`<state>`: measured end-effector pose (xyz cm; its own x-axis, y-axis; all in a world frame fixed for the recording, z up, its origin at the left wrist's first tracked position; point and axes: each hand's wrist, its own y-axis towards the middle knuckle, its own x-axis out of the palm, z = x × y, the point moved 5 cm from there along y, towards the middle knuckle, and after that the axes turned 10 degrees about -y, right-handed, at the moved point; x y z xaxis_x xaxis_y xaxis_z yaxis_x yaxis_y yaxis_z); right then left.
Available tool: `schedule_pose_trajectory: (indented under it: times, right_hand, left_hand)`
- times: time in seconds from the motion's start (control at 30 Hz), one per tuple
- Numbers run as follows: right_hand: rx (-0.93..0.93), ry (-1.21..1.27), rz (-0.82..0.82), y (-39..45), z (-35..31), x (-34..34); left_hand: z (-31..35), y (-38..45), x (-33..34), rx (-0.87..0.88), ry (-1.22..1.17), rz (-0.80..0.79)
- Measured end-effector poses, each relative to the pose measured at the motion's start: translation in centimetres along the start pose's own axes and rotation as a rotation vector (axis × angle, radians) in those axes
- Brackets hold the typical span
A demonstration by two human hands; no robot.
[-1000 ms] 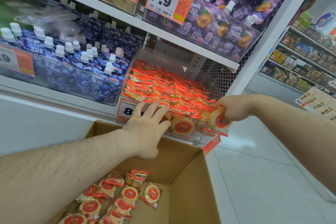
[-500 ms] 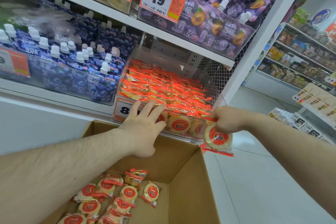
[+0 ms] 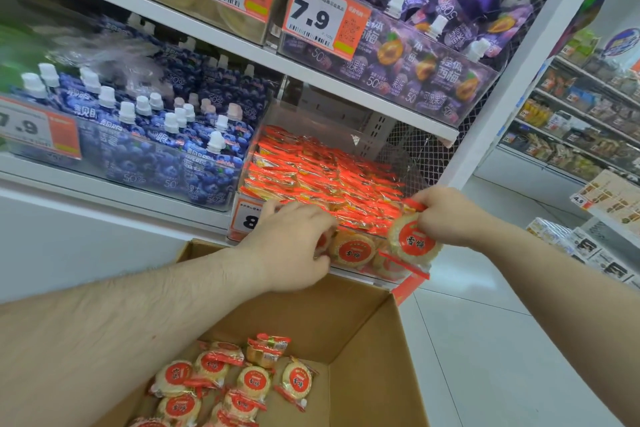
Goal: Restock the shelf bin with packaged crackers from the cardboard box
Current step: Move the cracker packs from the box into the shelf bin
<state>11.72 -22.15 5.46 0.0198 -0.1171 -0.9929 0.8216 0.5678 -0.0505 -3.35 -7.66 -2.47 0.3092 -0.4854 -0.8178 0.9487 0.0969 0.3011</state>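
A clear shelf bin (image 3: pixel 410 163) is packed with orange-red cracker packs (image 3: pixel 322 180). My right hand (image 3: pixel 446 215) pinches the top edge of one round cracker pack (image 3: pixel 414 243), which hangs in front of the bin's front right corner. My left hand (image 3: pixel 294 246) rests against the bin's front wall beside the price label (image 3: pixel 247 218). Its fingers are curled and blurred, so I cannot tell whether they grip anything. Below, the open cardboard box (image 3: pixel 363 322) holds several loose cracker packs (image 3: pixel 252 381) at its bottom left.
Blue spouted jelly pouches (image 3: pixel 156 149) fill the bin to the left. Purple pouches (image 3: pixel 415 62) sit on the shelf above. A white shelf post (image 3: pixel 502 97) stands just right of the bin. White tiled floor (image 3: pixel 502 357) and more aisle shelves (image 3: pixel 588 121) lie to the right.
My right hand dipped with the cracker pack, then lifted it back up to the bin's front right corner. My left hand's spread fingers have curled in against the bin front.
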Motion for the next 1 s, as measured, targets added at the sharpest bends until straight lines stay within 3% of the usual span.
schedule_pose_trajectory:
  times: [0.07,0.17,0.27,0.33,0.4,0.53,0.7,0.8,1.0]
  right_hand:
    - [-0.068,0.105,0.054,-0.6,-2.3,-0.7]
    - [-0.173,0.245,0.055,-2.1,-6.0,-0.9]
    - [-0.217,0.529,0.152,-2.9,-8.3,-1.5]
    - [-0.124,0.773,0.264,-2.6,-8.0,-1.4]
    - [-0.050,0.908,0.236,-2.6,-8.3,-0.5]
    - [-0.081,1.160,0.026,-1.4,-11.0,1.9]
    - [0.059,1.131,0.122,5.7,-11.0,1.7]
    - [0.118,1.058,0.166,11.4,-11.1,1.6]
    - [0.130,0.765,0.239,19.7,-13.7,1.3]
  left_hand:
    - [-0.2,0.0,-1.1,-0.065,-0.369,0.106]
    - [0.0,-0.2,-1.4,-0.139,-0.781,0.112]
    - [-0.4,-0.3,-2.6,-0.157,-0.875,0.225]
    - [-1.6,-0.4,-4.0,-0.198,-0.919,0.338]
    - [-2.6,-0.5,-5.2,-0.230,-0.936,0.419]
    - [-3.9,-0.5,-6.7,-0.249,-0.822,0.503]
    - [-6.2,0.5,-7.9,-0.232,-0.093,0.492]
    - [-7.8,1.1,-7.4,-0.339,-0.107,0.469]
    - [-8.6,2.1,-7.2,-0.369,-0.083,0.580]
